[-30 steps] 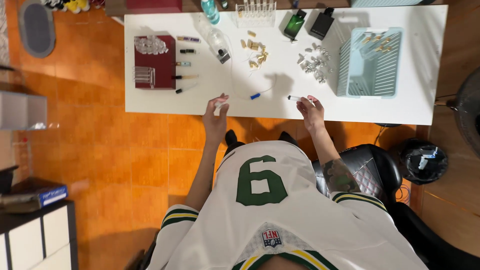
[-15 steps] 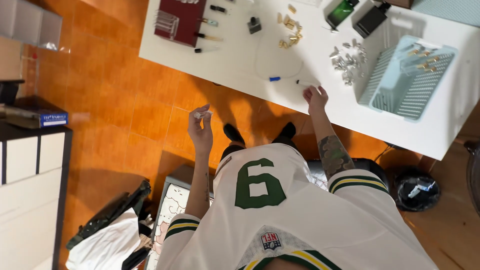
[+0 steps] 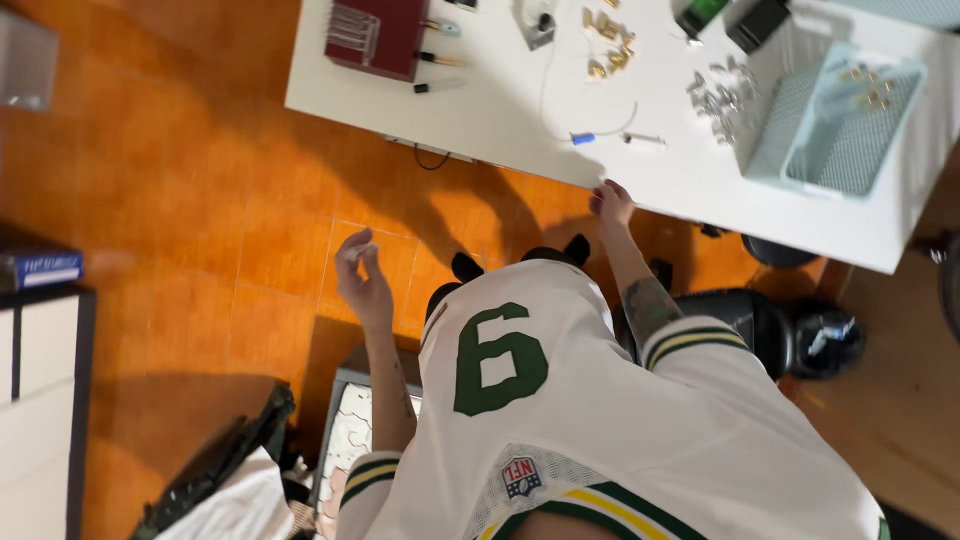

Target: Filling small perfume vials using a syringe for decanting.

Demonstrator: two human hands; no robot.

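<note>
An orange tiled floor (image 3: 200,170) fills most of the view, with a white desk (image 3: 500,110) slanting across the top and a black chair (image 3: 745,325) under the person, who wears a white shirt with green and yellow sleeve stripes.

The left hand (image 3: 362,280) is held out over the floor, well apart from the desk, with its fingers curled and the thumb and fingertips pinched on a small pale thing (image 3: 363,247); it is too small to tell what it is. The right hand (image 3: 610,203) is at the near edge of the desk, fingers bent and touching the rim; whether it has hold of anything cannot be told.

On the desk, just beyond the right hand, lie a thin clear tube with a blue tip (image 3: 583,138) and a small syringe (image 3: 643,138) beside it. Further back is a cluster of small gold caps (image 3: 610,45), and to the right of them a heap of small silver parts (image 3: 715,100). A pale blue basket (image 3: 850,110) stands at the right end of the desk with a few gold pieces in it. A dark red box (image 3: 375,35) sits at the left end, with several small vials (image 3: 437,58) lying just beside it. A green bottle (image 3: 700,14) and a black bottle (image 3: 758,22) stand at the far edge.

At the lower left are a white cabinet (image 3: 40,400) and a blue box (image 3: 40,268) on top of it.
</note>
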